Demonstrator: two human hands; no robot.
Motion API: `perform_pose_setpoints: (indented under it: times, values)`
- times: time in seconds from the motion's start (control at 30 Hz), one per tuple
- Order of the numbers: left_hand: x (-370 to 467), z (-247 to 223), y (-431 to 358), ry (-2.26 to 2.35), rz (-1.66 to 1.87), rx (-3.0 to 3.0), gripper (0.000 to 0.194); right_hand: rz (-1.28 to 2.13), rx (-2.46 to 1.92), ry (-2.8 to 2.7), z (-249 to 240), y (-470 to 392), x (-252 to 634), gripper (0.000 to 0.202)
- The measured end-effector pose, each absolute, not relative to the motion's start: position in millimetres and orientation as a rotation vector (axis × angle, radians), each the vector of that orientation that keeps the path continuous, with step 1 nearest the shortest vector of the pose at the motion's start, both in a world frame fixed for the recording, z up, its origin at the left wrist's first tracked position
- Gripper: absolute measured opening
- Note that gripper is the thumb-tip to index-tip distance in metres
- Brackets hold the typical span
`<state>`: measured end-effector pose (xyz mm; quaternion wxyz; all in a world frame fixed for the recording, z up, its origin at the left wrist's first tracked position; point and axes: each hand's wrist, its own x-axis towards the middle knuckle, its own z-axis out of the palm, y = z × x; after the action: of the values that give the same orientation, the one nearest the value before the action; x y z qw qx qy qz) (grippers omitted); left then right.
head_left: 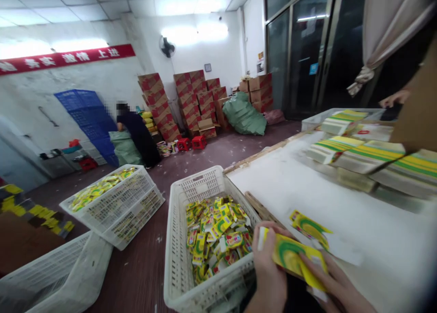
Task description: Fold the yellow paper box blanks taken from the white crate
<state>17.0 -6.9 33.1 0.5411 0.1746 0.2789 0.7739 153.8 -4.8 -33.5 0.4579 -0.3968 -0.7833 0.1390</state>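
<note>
A yellow and green carton (pixel 290 254) is between my two hands, over the near edge of the white table (pixel 273 181). My left hand (pixel 269 263) grips its left end, fingers wrapped round it. My right hand (pixel 322 270) holds the right end, where yellow flaps stick out. Just beyond, a flat yellow carton (pixel 310 229) lies on the table. Left of my hands stands a white crate (pixel 174 240), with many small yellow and green boxes (pixel 218 231) heaped inside.
Stacks of flat cartons (pixel 368 156) lie at the table's right, near another person's hand (pixel 398 98). Two stacked crates (pixel 126 213) and a white crate (pixel 85 276) stand left. A person (pixel 136 131) bends over a green sack (pixel 124 147) further back.
</note>
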Motion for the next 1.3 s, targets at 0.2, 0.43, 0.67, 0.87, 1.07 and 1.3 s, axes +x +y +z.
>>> perform_pose_setpoints:
  times: [0.2, 0.43, 0.67, 0.87, 1.07, 1.3]
  values:
    - [9, 34, -8, 0.825, 1.833, 0.447, 0.017, 0.582, -1.083, -1.971, -7, -18, 142, 0.038]
    - [9, 27, -10, 0.968, 1.773, 0.500, 0.018, 0.830, -1.124, -1.752, -1, -21, 136, 0.031]
    - [6, 29, -9, 0.962, 1.789, 0.517, 0.016, 0.995, -1.109, -1.717, 8, -23, 132, 0.032]
    - [5, 39, -9, 0.937, 1.851, 0.508, 0.017, 0.960, -1.068, -1.792, 11, -28, 129, 0.035]
    - [7, 36, -8, 0.922, 1.833, 0.523, 0.017, 1.046, -1.079, -1.639, 10, -24, 130, 0.026]
    - [5, 30, -4, 1.059, 1.828, 0.654, 0.017, 1.224, -1.030, -1.454, -7, -17, 111, 0.032]
